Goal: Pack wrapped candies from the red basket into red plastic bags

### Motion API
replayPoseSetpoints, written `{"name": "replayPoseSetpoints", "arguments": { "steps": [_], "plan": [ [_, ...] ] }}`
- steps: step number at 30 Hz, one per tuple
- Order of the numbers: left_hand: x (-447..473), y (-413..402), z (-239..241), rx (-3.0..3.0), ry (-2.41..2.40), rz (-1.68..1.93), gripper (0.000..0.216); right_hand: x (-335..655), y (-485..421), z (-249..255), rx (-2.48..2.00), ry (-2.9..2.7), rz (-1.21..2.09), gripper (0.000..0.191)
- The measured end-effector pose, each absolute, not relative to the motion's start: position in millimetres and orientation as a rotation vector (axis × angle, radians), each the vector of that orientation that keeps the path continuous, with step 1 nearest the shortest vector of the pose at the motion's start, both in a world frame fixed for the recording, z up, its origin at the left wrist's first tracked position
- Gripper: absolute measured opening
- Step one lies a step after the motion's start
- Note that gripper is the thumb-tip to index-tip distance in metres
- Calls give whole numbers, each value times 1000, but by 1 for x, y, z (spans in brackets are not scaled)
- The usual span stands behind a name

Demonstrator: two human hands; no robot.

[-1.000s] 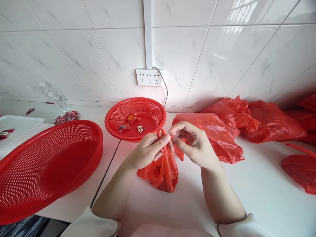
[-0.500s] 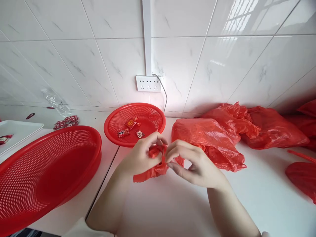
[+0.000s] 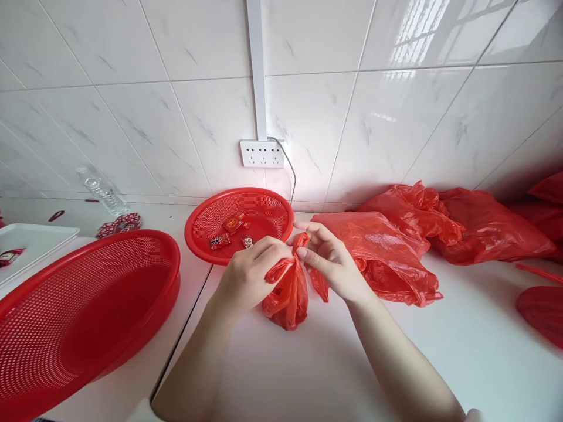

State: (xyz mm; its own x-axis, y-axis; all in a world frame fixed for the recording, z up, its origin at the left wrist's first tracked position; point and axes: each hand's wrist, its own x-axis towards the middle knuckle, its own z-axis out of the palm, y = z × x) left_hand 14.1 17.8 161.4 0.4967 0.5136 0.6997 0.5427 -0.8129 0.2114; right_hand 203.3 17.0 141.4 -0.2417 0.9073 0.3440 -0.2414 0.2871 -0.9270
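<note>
A small red plastic bag (image 3: 288, 298) hangs just above the white counter (image 3: 308, 375), bunched at its top. My left hand (image 3: 248, 272) is closed round the bag's neck from the left. My right hand (image 3: 328, 258) pinches the bag's handles at the top from the right, fingertips meeting those of the left hand. What is inside the bag is hidden. Behind the hands stands a small red mesh basket (image 3: 264, 202) with three wrapped candies (image 3: 233, 225) in it.
A large red mesh basket (image 3: 79, 310) fills the left foreground. Crumpled red plastic bags (image 3: 396, 246) lie at the right along the tiled wall. A white tray (image 3: 30, 240), a lying plastic bottle (image 3: 102, 190) and a wall socket (image 3: 261, 153) are at the back.
The bag lay bunched sideways between my hands half a second ago; it now hangs upright again, with both hands a little higher and closer to the small basket.
</note>
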Motion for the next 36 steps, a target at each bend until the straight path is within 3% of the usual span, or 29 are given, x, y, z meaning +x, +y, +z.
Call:
{"name": "replayPoseSetpoints", "arguments": {
  "steps": [3,7,11,23,28,32,34,36],
  "plan": [
    [7,19,160,-2701,-955,-1193,10,208,20,143,-748,-1359,1203,19],
    [-2,21,166,-2669,-995,-1176,4,215,24,139,-730,-1245,1388,25],
    [-13,22,178,-2694,-1041,-1116,32,221,20,144,-717,-1261,1520,30],
    [-73,14,201,-3008,-1311,-1011,46,313,-25,154,-1358,-1283,829,55],
    [-43,16,196,-3194,-1414,-750,45,346,-42,137,-1485,-1284,567,53],
    [-22,24,177,-3114,-1876,-298,35,325,-45,116,-1679,-1510,40,47],
    [-21,29,166,-3002,-2074,-171,29,296,-47,99,-1640,-1658,-19,46],
    [-21,34,158,-2884,-2168,-184,40,263,-53,78,-1542,-2012,58,58]
  ]
}}
